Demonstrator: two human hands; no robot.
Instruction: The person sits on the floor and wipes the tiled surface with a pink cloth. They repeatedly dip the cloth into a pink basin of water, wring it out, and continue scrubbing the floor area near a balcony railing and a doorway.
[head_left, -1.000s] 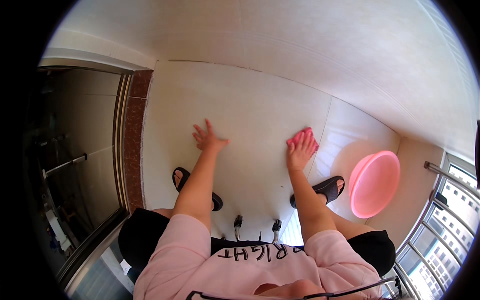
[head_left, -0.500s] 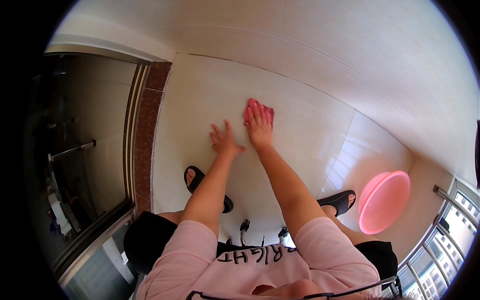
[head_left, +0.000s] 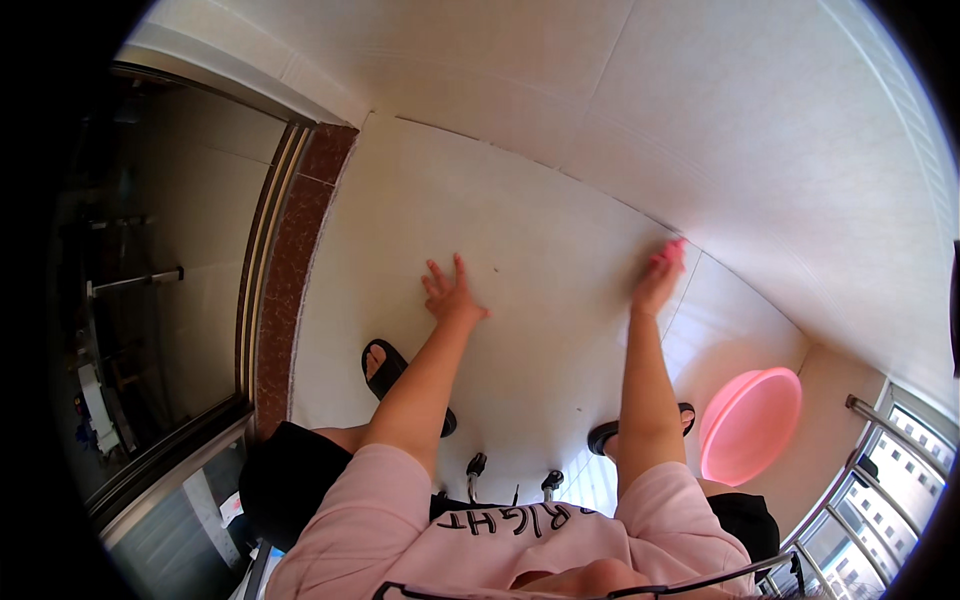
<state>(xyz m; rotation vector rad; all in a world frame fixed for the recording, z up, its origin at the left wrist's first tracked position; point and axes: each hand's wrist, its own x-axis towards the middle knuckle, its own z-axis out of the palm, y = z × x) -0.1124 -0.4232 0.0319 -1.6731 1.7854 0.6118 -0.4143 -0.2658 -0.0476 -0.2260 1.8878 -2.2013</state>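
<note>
With my right hand (head_left: 655,285) I hold a pink-red cloth (head_left: 672,250) bunched against the floor, close to the foot of the tiled wall. Its fingers are partly smeared by motion and bend around the cloth. My left hand (head_left: 450,295) rests on the pale floor tiles (head_left: 540,230) with its fingers spread, and nothing is in it. Between the two hands a small dark speck (head_left: 496,269) shows on the floor.
A pink plastic basin (head_left: 750,425) leans at the right, near a metal railing (head_left: 900,435). On the left runs a brown door sill (head_left: 285,270) beside a dark glass door (head_left: 170,280). My sandalled feet (head_left: 385,370) stand apart, with chair casters (head_left: 475,465) between them.
My right hand has swept rightward with the cloth, from the middle of the floor to the wall's foot. The cloth has gone from flat to bunched. My left hand has stayed nearly in place.
</note>
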